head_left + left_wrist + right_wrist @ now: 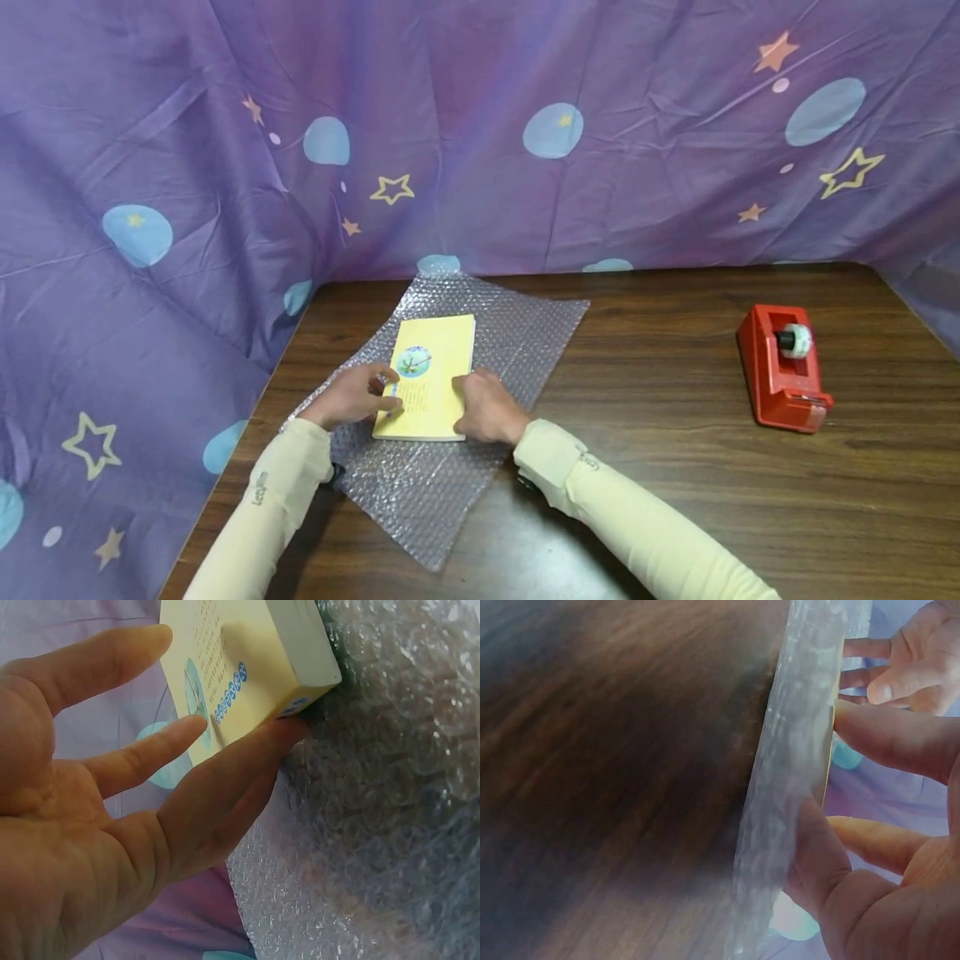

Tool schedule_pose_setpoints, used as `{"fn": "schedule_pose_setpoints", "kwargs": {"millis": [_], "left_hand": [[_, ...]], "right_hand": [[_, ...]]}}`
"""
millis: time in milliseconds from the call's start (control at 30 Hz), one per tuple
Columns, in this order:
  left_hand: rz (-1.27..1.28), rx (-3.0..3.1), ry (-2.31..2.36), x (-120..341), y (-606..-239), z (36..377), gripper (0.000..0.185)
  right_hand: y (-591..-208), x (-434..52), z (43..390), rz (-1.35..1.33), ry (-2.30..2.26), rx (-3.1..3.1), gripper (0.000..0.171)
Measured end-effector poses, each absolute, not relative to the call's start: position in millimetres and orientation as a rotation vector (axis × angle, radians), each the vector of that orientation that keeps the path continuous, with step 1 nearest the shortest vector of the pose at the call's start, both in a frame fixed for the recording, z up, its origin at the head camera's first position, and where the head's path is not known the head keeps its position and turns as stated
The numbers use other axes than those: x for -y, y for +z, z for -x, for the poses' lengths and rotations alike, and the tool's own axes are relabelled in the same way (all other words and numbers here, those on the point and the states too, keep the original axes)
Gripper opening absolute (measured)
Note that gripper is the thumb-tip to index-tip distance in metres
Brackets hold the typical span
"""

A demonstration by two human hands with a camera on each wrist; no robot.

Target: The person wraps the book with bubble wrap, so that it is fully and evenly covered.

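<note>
A yellow book (429,375) lies flat on a sheet of bubble wrap (517,342) on the wooden table (675,467). My left hand (356,396) is at the book's near left edge. Its fingers (150,754) are straight, one fingertip touches the cover of the book (247,667), and the thumb lies against the near corner. My right hand (483,408) rests on the book's near right corner. Its thumb (817,851) presses on the bubble wrap (795,750) while its fingers (900,735) reach over the book's edge.
A red tape dispenser (783,367) stands on the table to the right, well apart from the wrap. A purple cloth (480,125) with stars and blue dots hangs behind the table and down its left side. Bare wood (615,765) lies right of the wrap.
</note>
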State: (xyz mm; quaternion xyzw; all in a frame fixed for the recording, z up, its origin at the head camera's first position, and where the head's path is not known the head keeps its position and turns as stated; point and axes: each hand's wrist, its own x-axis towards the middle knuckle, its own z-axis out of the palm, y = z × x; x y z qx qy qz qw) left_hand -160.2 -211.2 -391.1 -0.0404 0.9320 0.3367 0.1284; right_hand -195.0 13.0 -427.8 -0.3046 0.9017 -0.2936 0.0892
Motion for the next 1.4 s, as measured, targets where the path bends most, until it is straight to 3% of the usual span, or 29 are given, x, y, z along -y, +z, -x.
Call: {"fn": "schedule_pose_setpoints", "kwargs": {"millis": [767,1200,1400], "left_hand": [[-0.010,-2.756,0.618,207.4,-377.4,173.4,0.035],[0.168,-2.710,0.609,210.1,-368.0,184.7,0.040],[0.216,-2.721,0.896,214.3,-369.4,198.6,0.038]], "right_hand": [[-422.8,-10.3,203.2,0.897,-0.699,-2.712,0.030],[-418.3,-3.2,199.8,0.912,-0.482,-2.735,0.028],[-415.0,-2.3,196.2,0.874,-0.433,-2.744,0.029]]}}
